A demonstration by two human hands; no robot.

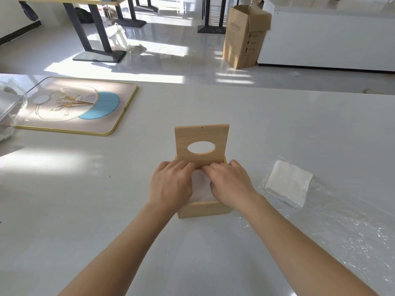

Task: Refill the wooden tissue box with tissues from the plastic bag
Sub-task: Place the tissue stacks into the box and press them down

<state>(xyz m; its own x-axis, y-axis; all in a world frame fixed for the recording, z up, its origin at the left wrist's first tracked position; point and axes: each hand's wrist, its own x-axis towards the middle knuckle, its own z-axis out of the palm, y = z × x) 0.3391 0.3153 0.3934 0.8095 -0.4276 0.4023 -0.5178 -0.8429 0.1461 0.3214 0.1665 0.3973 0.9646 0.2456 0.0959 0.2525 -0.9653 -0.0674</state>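
While both hands press flat into the open top of the wooden tissue box point(203, 208), neither is closed around anything: the left hand point(171, 184) lies palm down with its fingers spread toward the far wall, and the right hand point(229, 184) does the same just beside it, fingertips curled at the foot of the raised lid. Between the two hands a patch of white tissues point(201, 184) shows, already inside the box and seemingly being patted level. The lid point(202, 144) stands upright at the far edge of the box, its oval opening facing the person, so the coming move looks to turn on that relation: the lid hinges on the far side, directly beyond the fingertips, and would have to swing toward the near side over the tissues once the hands are clear. Both hands sit about equally close to it. To the right of the box, lying apart from it on the white table point(277, 124), the plastic bag point(320, 210) is spread flat and crinkled, with a folded stack of remaining tissues point(288, 182) on or in it; which cannot be told. Far left, a decorated tray point(74, 107) rests on the table, untouched.
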